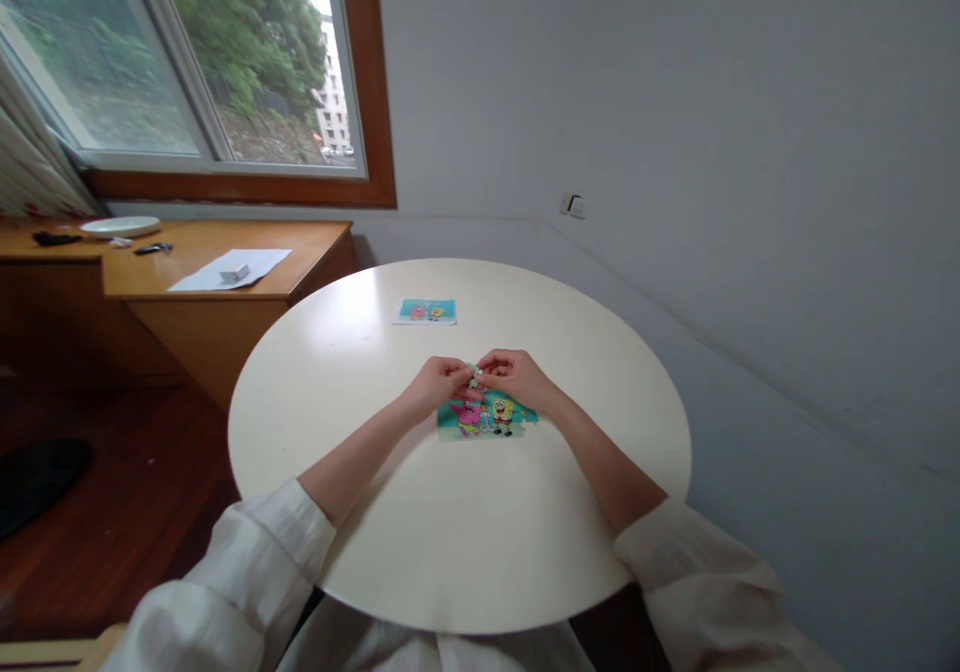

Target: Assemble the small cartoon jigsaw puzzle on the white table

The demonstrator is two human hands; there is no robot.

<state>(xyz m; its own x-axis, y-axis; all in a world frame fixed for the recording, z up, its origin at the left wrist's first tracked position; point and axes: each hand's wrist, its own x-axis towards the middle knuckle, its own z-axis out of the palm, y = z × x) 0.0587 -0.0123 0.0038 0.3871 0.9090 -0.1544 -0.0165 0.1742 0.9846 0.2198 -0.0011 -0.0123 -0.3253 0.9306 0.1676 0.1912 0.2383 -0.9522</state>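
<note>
Both of my hands meet over the far edge of a cartoon jigsaw puzzle [480,420] lying on the round table. Pink and yellow characters on a teal background show on it, and its right edge is uneven where pieces join. My left hand [442,382] pinches a small pale-green puzzle piece [474,376] between thumb and fingers. My right hand [514,374] closes its fingertips at the other side of that same piece. The top part of the puzzle is hidden behind my hands.
A picture card [426,312] with the same characters lies farther back on the round white table [322,432]. At the left, a wooden desk [322,242] holds a paper sheet [262,260], a small white box [235,273] and a white plate [124,226]. A wall stands at the right.
</note>
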